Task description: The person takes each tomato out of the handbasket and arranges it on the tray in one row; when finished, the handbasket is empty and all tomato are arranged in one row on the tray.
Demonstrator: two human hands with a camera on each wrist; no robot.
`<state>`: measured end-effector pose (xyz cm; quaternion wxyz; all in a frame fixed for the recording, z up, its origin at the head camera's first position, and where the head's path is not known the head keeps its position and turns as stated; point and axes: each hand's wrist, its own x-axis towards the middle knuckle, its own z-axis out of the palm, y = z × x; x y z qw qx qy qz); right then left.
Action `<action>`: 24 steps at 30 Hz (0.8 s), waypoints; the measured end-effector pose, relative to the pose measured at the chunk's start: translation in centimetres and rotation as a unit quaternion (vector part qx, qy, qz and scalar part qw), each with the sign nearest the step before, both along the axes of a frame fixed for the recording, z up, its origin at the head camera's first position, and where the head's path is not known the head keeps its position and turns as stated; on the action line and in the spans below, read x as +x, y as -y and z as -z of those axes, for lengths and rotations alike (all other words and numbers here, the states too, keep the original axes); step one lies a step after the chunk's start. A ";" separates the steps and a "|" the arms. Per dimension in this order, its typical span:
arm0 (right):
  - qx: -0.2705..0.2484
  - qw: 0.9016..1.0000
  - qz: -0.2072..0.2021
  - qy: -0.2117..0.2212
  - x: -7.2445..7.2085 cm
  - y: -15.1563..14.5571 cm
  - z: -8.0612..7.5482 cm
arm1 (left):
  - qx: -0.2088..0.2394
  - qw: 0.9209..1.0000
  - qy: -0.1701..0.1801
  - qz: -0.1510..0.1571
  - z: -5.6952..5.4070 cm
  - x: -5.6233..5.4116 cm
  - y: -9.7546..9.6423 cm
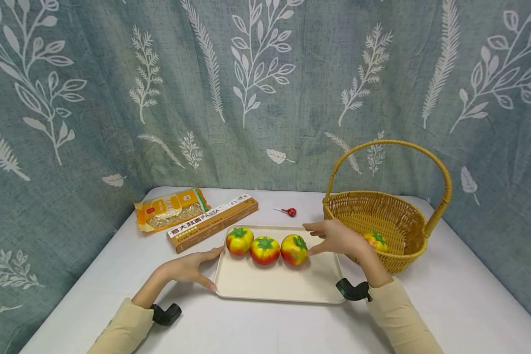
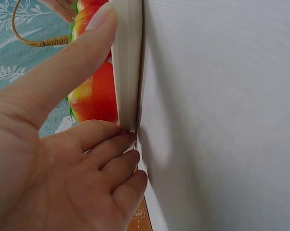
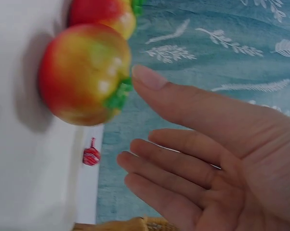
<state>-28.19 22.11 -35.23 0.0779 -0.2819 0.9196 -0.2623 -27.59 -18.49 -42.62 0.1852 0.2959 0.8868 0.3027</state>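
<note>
A cream tray [image 1: 276, 291] bears three yellow-and-red tomatoes with green tops: a left tomato [image 1: 239, 241], a middle tomato [image 1: 264, 251] and a right tomato [image 1: 294, 250]. At the tray's left edge my left hand [image 1: 187, 268] rests with its thumb and fingertips against the rim, the fingers loosely bent. My right hand [image 1: 334, 238] hovers above the tray's right part, fingers spread and holding nothing. Its thumb tip is close to the right tomato; in the right wrist view, whether they touch I cannot tell. Another tomato [image 1: 376, 241] lies inside the wicker basket [image 1: 367, 199].
Behind the tray lies a red lollipop [image 1: 291, 212]. A brown pasta box [image 1: 212, 223] sits at the back left, beside an orange food bag [image 1: 171, 209]. The basket's tall handle [image 1: 444, 182] arches up at the right. A patterned curtain [image 1: 265, 123] hangs behind the white table [image 1: 248, 327].
</note>
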 end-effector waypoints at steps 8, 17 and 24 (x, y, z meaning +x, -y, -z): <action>0.004 0.999 0.035 -0.022 0.6 -1.8 -1.9 | 0.004 1.000 0.003 0.002 -0.2 0.1 -0.1; -0.025 0.996 0.057 -0.057 1.2 -4.2 -3.2 | 0.011 1.000 -0.005 0.007 -0.2 0.0 -0.1; -0.036 0.995 0.072 -0.053 1.7 -5.2 -3.9 | 0.013 1.000 -0.001 0.006 -0.1 0.1 0.0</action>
